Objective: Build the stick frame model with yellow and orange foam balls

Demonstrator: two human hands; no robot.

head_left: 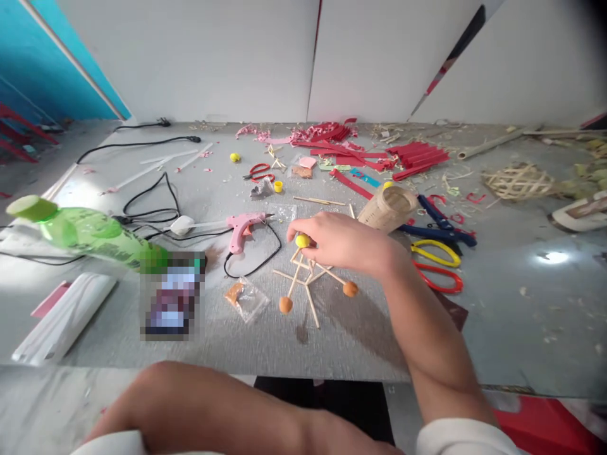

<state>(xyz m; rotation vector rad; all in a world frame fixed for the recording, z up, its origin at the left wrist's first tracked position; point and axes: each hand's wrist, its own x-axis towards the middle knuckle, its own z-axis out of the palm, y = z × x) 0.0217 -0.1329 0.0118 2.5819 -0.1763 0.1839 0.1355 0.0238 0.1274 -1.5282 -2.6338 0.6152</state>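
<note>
My right hand (329,237) is closed at the top of a small stick model (307,282), its fingers against a yellow ball (302,241). Thin wooden sticks spread from the model's middle, and some reach the table. An orange-brown ball (285,304) tips one stick on the left, and another orange-brown ball (350,289) tips one on the right. My fingertips are partly hidden behind the ball and sticks. My left forearm (227,407) crosses the bottom of the view, with the hand itself outside the picture.
Left of the model lie a clay packet (245,299), a pink glue gun (241,230) with its cord, a phone (173,297) and a green bottle (95,234). To the right are a bamboo cup (387,208), scissors (439,279) and blue-handled pliers (443,224). Red strips (417,158) lie behind.
</note>
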